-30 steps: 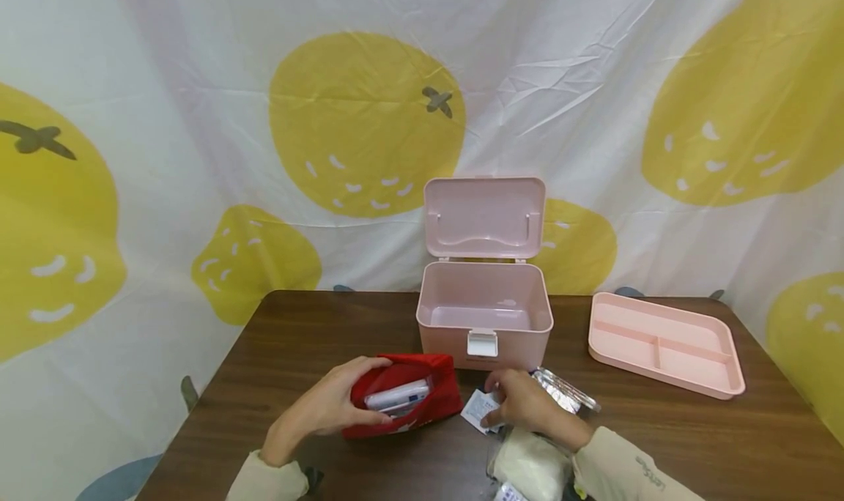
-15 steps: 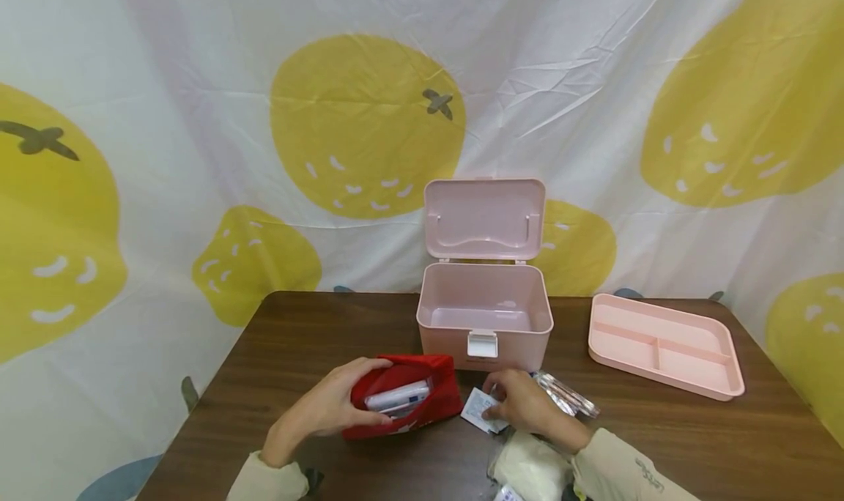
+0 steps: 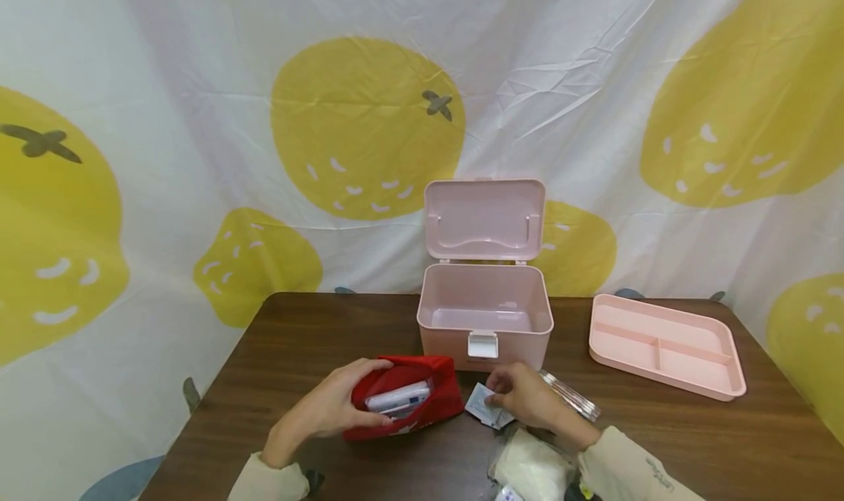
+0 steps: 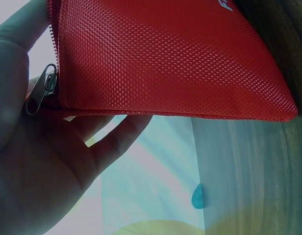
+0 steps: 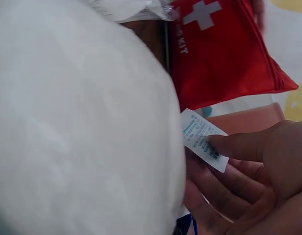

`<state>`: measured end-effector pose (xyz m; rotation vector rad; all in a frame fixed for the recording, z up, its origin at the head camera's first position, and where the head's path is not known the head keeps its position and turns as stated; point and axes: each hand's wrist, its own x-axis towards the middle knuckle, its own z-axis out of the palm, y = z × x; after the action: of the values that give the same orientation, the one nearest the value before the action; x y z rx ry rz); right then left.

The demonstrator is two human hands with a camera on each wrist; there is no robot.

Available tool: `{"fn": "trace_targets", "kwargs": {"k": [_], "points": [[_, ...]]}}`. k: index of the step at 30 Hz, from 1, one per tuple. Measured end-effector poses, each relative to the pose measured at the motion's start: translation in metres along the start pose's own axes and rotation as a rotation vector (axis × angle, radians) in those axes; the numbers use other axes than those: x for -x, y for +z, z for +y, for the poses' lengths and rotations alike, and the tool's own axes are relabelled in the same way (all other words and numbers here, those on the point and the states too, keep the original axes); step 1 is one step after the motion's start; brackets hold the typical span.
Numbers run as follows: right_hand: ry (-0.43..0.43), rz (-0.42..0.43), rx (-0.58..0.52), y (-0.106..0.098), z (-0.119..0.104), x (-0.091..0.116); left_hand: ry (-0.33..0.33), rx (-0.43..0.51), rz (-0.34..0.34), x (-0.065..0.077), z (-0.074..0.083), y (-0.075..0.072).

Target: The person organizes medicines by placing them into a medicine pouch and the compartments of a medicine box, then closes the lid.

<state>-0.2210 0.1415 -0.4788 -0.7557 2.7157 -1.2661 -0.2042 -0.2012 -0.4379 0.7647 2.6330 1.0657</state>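
My left hand (image 3: 336, 402) holds the red first aid pouch (image 3: 445, 395) by its unzipped mouth, thumb at the near rim. White wrapped packs (image 3: 398, 398) lie inside it. In the left wrist view, the zipper pull (image 4: 40, 90) hangs beside the palm. My right hand (image 3: 530, 398) pinches a small white printed sachet (image 5: 205, 139) between thumb and fingers, just right of the pouch. Close below that hand lies a white bundle in clear wrap (image 3: 530, 464), which fills much of the right wrist view.
Behind the hands stands a pink box (image 3: 484, 347) with its lid (image 3: 484, 219) raised. A pink divided tray (image 3: 666, 347) lies at the right. Shiny silver strips (image 3: 574, 397) lie right of my right hand. A patterned cloth (image 3: 369, 259) hangs behind the table (image 3: 316, 332).
My right hand has shifted slightly right and away from me, and the sachet moves with it. My left hand and the pouch have stayed almost still.
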Motion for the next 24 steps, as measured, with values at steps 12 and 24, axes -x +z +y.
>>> {"fn": "trace_targets", "kwargs": {"k": [12, 24], "points": [[0.062, -0.054, -0.224, -0.02, -0.008, 0.001, 0.009, 0.009, -0.004, 0.0, 0.001, -0.001], [0.034, -0.058, -0.273, -0.042, -0.023, 0.002, -0.001, 0.001, 0.001, 0.0, 0.001, 0.0]]}}
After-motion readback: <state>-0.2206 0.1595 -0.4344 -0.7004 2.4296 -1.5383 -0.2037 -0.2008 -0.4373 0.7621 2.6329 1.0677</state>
